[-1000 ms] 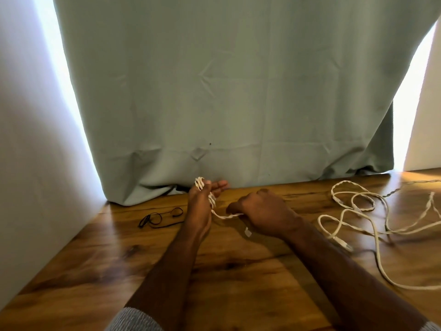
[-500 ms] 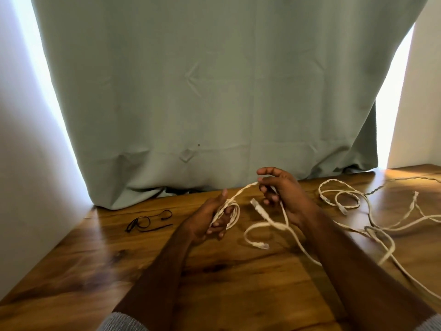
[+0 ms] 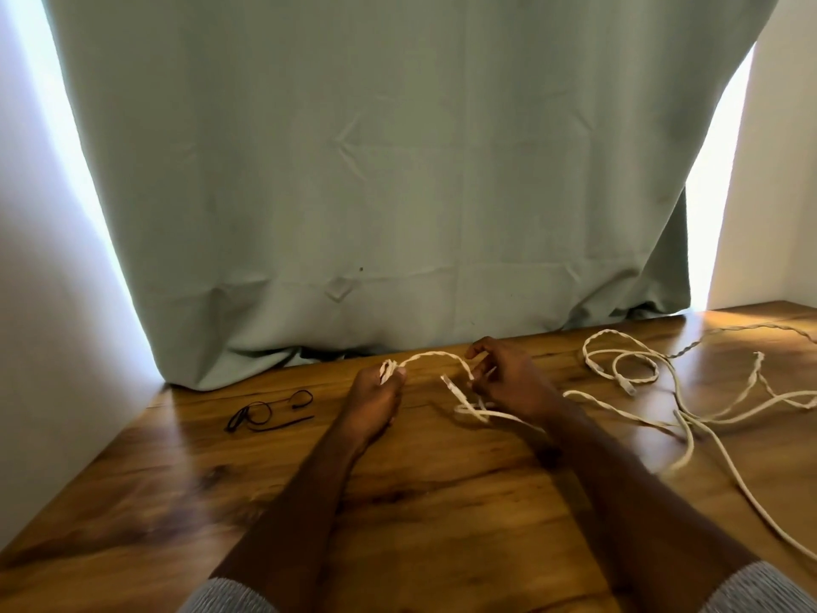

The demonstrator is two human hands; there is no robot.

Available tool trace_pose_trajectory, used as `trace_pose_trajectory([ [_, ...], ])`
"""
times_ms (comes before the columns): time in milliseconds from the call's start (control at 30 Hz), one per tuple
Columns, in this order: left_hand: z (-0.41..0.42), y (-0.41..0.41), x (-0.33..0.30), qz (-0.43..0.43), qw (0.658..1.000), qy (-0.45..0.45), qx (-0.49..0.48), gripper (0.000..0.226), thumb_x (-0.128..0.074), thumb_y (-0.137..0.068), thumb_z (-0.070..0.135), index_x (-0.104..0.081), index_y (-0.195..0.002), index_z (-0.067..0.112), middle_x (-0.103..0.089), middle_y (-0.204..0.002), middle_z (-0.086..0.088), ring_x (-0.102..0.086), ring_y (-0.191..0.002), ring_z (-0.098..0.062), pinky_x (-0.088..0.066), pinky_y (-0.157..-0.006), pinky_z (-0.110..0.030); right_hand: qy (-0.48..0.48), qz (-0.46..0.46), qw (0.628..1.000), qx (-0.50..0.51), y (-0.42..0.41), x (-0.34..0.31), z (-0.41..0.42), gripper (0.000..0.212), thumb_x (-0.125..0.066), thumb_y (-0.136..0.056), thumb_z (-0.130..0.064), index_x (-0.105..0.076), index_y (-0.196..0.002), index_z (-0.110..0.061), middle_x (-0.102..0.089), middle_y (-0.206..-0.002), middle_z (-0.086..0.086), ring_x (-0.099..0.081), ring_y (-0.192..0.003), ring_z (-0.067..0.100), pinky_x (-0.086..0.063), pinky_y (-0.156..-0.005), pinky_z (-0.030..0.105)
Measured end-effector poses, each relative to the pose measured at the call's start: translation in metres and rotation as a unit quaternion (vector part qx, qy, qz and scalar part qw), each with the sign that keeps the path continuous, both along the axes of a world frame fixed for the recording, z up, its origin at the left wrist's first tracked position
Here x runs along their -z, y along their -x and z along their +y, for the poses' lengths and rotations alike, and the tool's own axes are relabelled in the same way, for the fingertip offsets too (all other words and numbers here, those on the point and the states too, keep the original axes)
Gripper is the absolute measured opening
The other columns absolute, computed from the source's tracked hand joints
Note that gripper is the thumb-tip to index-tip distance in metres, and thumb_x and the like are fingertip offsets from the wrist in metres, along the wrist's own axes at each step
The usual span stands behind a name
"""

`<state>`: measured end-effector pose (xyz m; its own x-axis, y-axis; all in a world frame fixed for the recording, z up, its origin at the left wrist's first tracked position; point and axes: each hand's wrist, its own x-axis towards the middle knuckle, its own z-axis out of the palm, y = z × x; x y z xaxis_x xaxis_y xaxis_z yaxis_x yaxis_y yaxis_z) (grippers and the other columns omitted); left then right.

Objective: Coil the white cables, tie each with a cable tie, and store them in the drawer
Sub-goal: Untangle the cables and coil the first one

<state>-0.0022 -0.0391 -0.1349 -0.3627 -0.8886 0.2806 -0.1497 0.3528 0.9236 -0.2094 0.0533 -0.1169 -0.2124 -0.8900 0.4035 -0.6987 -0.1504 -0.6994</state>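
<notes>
Above the counter [image 3: 398, 524], our left hand [image 3: 376, 398] grips the started coil [image 3: 389, 369]; our right hand [image 3: 508, 378] pinches the white cable [image 3: 435, 357], light, limp, braided; best held near the loops.

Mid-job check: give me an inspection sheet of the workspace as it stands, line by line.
Surface: wooden table, glossy, with glare at the far right.
Job's things: a small coil of white cable in the left hand; black cable ties lying loose to the left; drawer not in view.
Clutter: nothing seen.
Hands: left hand grips the coil; right hand pinches the strand that runs from the coil.
Cables: loose white cables sprawl uncoiled over the right side, some crossing; one trails off the right edge.
Surroundings: green curtain hangs down to the table's back edge; bright light at both sides; white wall on the left.
</notes>
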Motion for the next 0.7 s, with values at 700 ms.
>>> trace_pose_trajectory([
  [700, -0.009, 0.016, 0.018, -0.134, 0.955, 0.183, -0.193, 0.028, -0.046, -0.103, 0.035, -0.062, -0.106, 0.012, -0.062, -0.097, -0.001, -0.052, -0.087, -0.011, -0.041, -0.074, -0.028, -0.215, 0.001, 0.973, 0.086, -0.02, 0.002, -0.005, 0.025, -0.078, -0.084, -0.035, -0.072, -0.091, -0.013, -0.075, -0.079, 0.004, -0.071, -0.069, 0.014, -0.06, -0.068, 0.033],
])
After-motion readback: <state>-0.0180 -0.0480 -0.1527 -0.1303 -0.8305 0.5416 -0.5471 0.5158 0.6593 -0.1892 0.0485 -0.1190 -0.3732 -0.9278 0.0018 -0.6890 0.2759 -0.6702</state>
